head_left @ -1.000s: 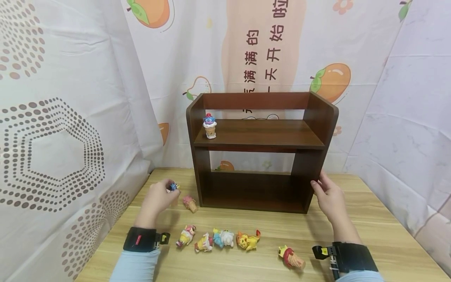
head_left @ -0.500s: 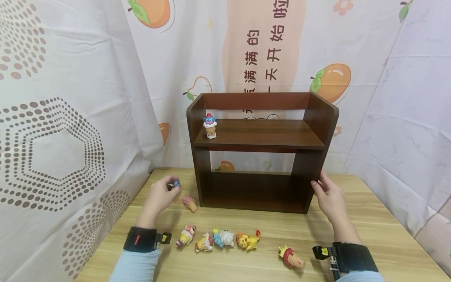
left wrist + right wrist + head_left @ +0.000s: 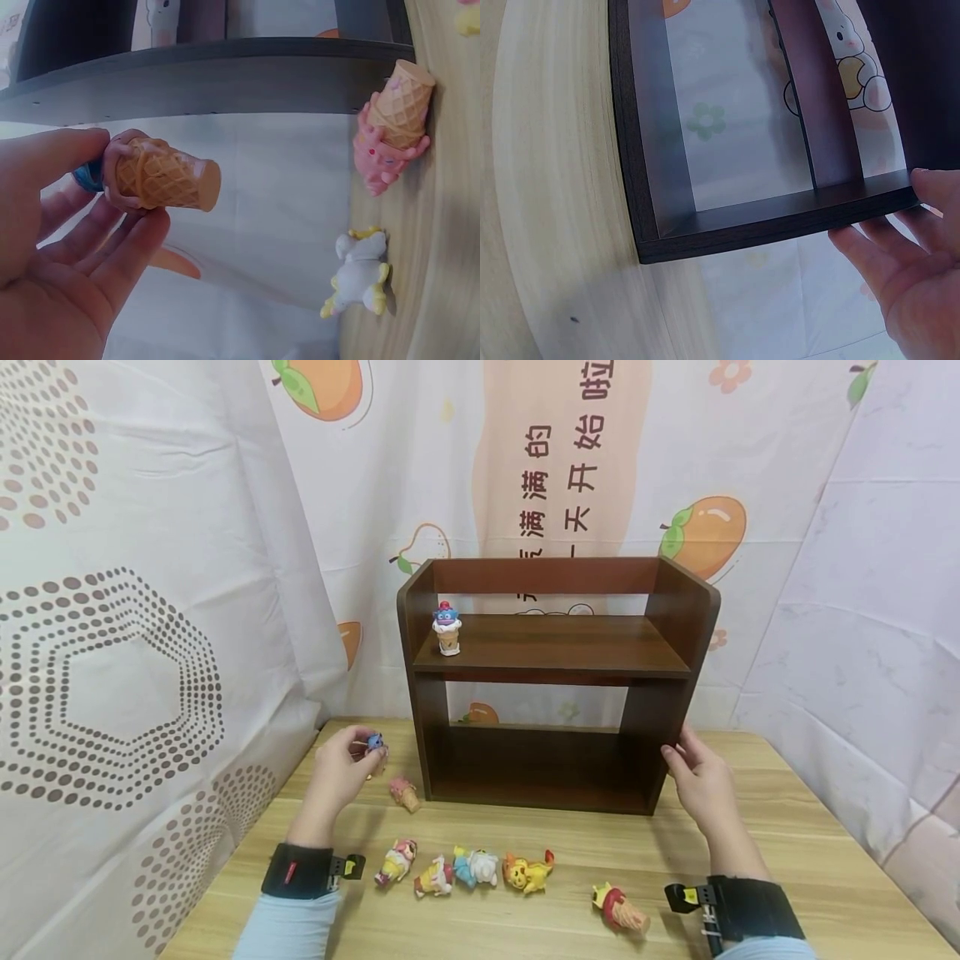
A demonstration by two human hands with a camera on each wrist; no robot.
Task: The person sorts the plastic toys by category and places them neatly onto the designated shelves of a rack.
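Left hand [image 3: 339, 770] pinching a cone figurine [image 3: 161, 176] near the tabletop's [image 3: 787, 852] back-left corner; right hand [image 3: 697, 781], fingers relaxed, touching the wooden shelf's [image 3: 678, 610] right panel.

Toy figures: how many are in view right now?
8. One stands on the upper shelf; one is in the left hand; one lies by the shelf's left foot; four lie in a front row; one lies near the right wrist. None looks hidden.

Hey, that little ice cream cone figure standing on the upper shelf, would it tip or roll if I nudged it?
The cone figure stands on its narrow cone end with a wider head above, so a nudge would probably topple it. Once down, its tapered shape would likely roll in a curve on the smooth shelf. It looks rigid and light.
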